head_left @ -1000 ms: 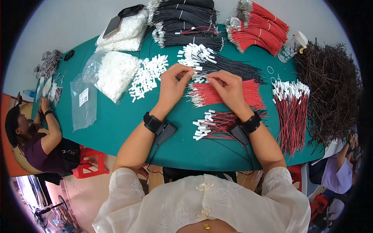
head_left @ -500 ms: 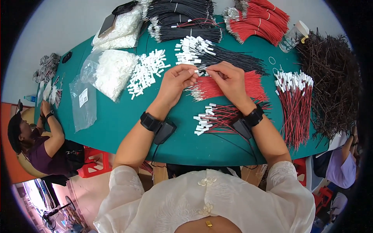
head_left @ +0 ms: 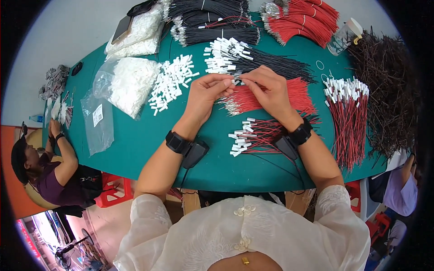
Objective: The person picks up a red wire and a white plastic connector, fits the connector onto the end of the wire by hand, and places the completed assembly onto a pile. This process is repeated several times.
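Note:
My left hand [head_left: 205,92] and my right hand [head_left: 266,88] meet fingertip to fingertip above a bundle of red wires [head_left: 271,97] on the green table [head_left: 149,144]. Between the pinched fingers sits a small white connector on a thin wire [head_left: 236,81]. Just behind the hands lie black wires with white connectors [head_left: 239,58]. In front of my right wrist is a small heap of red-and-black wires with white connectors [head_left: 253,135]. Both wrists carry black bands with cables.
Loose white connectors [head_left: 172,81] and clear bags of them [head_left: 129,83] lie at the left. Black wire bundles [head_left: 212,20] and red wire bundles [head_left: 300,20] sit at the back, a clear jar [head_left: 343,36] and dark wires [head_left: 389,95] at right. Another person [head_left: 49,167] works at the left.
Both hands have lifted slightly off the red bundle and drawn closer together, now pinching a connector and wire between the fingertips. The view has shifted a little.

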Available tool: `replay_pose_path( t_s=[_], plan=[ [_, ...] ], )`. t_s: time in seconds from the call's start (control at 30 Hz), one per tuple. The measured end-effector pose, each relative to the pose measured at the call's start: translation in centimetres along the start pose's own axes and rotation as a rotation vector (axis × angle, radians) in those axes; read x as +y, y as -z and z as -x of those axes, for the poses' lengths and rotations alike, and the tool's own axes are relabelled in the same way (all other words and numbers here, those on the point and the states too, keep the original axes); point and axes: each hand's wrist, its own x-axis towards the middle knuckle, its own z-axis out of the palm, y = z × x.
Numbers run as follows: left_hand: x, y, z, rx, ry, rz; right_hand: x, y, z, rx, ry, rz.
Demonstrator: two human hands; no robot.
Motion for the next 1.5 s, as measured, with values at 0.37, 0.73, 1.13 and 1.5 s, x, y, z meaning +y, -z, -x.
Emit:
replay_pose_path(
  t_s=[0.37,0.73,1.13,1.5],
  plan=[
    [-0.1,-0.3,0.1,-0.014,-0.138,-0.201,-0.1,0.0,-0.1,-0.041,0.115,0.072],
    [-0.2,-0.4,0.2,0.015,-0.121,-0.128,-0.3,0.3,-0.2,0.026,0.075,0.066],
    [0.0,-0.3,0.1,0.021,-0.115,-0.100,-0.1,0.3,0.0,0.022,0.015,0.049],
    [0.0,-0.3,0.1,0.066,-0.117,-0.114,-0.3,0.3,-0.2,0.026,0.033,0.024]
  ],
)
